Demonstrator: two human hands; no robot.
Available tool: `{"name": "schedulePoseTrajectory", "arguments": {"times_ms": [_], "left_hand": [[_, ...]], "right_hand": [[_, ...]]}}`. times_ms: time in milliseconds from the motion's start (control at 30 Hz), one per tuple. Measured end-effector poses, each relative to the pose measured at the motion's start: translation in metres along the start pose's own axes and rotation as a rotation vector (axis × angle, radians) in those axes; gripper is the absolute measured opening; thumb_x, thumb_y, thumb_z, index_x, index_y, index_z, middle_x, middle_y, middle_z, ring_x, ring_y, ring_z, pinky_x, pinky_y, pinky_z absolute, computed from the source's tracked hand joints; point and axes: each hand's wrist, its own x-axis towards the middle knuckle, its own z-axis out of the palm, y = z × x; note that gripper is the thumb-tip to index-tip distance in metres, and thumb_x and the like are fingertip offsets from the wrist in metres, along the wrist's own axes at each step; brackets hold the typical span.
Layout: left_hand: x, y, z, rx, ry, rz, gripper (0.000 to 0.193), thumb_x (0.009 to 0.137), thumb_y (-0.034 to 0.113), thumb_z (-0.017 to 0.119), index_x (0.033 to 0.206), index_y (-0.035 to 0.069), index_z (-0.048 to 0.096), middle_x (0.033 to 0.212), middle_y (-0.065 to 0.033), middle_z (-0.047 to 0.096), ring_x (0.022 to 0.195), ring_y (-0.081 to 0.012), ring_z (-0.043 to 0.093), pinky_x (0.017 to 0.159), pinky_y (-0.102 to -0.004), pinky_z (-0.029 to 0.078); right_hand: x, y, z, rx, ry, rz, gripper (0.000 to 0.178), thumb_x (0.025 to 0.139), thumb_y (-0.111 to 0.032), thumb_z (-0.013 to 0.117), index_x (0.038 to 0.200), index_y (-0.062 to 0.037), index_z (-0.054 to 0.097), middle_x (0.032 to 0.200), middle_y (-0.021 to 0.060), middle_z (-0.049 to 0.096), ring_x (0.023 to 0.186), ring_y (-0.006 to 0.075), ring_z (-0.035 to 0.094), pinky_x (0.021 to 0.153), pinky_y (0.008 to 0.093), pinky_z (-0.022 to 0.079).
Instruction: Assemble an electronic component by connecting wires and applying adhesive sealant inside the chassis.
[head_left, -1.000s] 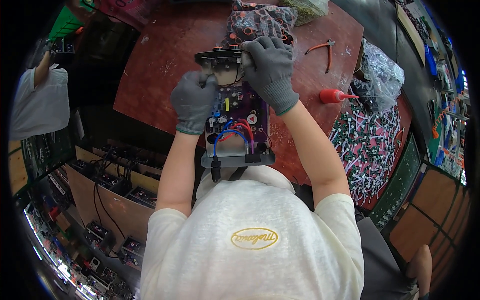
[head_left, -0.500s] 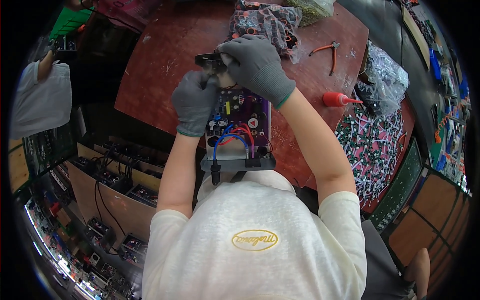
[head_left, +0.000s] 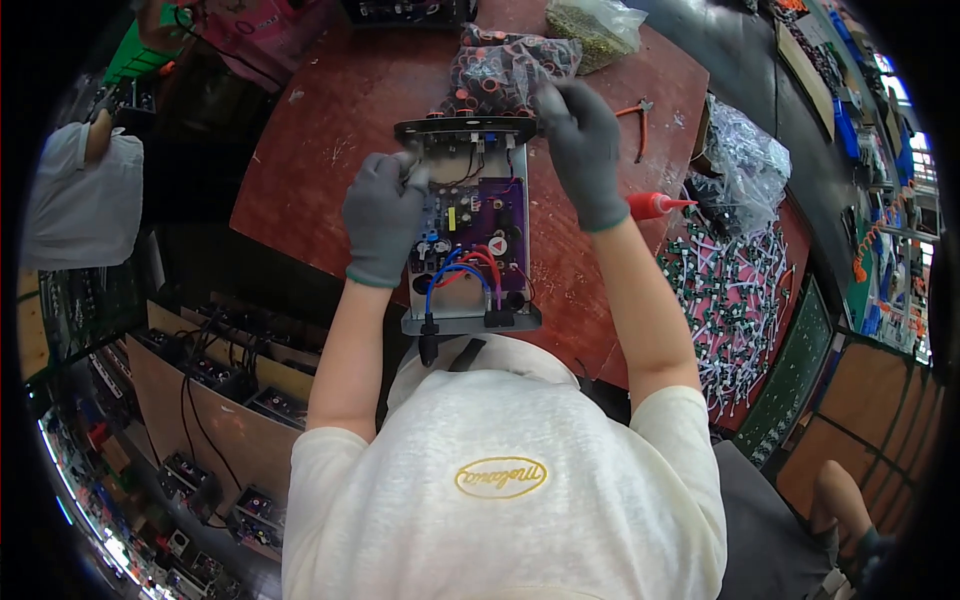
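A metal chassis point(head_left: 464, 290) with a purple circuit board point(head_left: 503, 215) and red and blue wires lies in front of me. At its far end stands a black front panel point(head_left: 465, 127), joined by thin cables to small connectors. My left hand point(head_left: 383, 218), in a grey glove, is closed at the chassis's left side just behind the panel; what its fingertips pinch is hidden. My gloved right hand point(head_left: 585, 150) is raised by the panel's right end, its fingertips blurred in front of a clear bag of black and orange round parts point(head_left: 500, 72).
On the red table point(head_left: 330, 150) lie orange-handled pliers point(head_left: 641, 130), a red bottle point(head_left: 650, 205), a crumpled plastic bag point(head_left: 750, 160) and a heap of small boards with white cables point(head_left: 725, 310). A bag of small greenish parts point(head_left: 600, 35) lies at the back. Cardboard-divided units point(head_left: 215, 370) stand left.
My right hand has moved right, away from the left hand, to the panel's right end. The panel, previously turned and mostly covered, now spans the chassis's far end.
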Motion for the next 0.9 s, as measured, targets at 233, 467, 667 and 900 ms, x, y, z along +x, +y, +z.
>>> {"name": "schedulePoseTrajectory", "arguments": {"times_ms": [233,467,667,900], "left_hand": [[0.006,0.035,0.005,0.077,-0.085,0.318,0.018,0.079,0.022,0.068,0.085,0.006,0.066,0.081,-0.0074,0.059,0.076,-0.0242,0.059,0.066,-0.0342,0.047],[0.011,0.037,0.009,0.011,-0.217,0.207,0.017,0.082,0.021,0.065,0.080,0.004,0.063,0.080,-0.0085,0.059,0.078,-0.0259,0.058,0.068,-0.0359,0.046],[0.012,0.041,0.008,0.193,-0.245,0.295,0.021,0.081,0.026,0.065,0.079,0.005,0.063,0.084,-0.0096,0.059,0.081,-0.0267,0.059,0.070,-0.0378,0.047],[0.008,0.045,0.030,0.486,-0.259,0.379,0.025,0.077,0.032,0.065,0.073,0.007,0.064,0.085,-0.0106,0.061,0.083,-0.0272,0.059,0.072,-0.0391,0.047]], "right_hand": [[-0.064,0.014,0.004,-0.573,-0.084,-0.046,0.025,0.080,-0.031,0.064,0.071,-0.0078,0.066,0.073,0.0074,0.059,0.082,0.0271,0.056,0.070,0.0388,0.045],[-0.073,0.025,0.007,-0.345,-0.096,0.122,0.027,0.080,-0.027,0.065,0.068,-0.0032,0.062,0.070,0.0127,0.059,0.075,0.0290,0.058,0.067,0.0408,0.045],[-0.080,0.027,0.011,-0.089,-0.093,0.339,0.031,0.082,-0.029,0.064,0.071,0.0000,0.060,0.068,0.0171,0.058,0.067,0.0324,0.058,0.061,0.0407,0.044],[-0.080,0.026,0.009,-0.132,-0.103,0.298,0.031,0.083,-0.030,0.064,0.073,-0.0002,0.060,0.072,0.0165,0.059,0.068,0.0322,0.058,0.061,0.0412,0.044]]}}
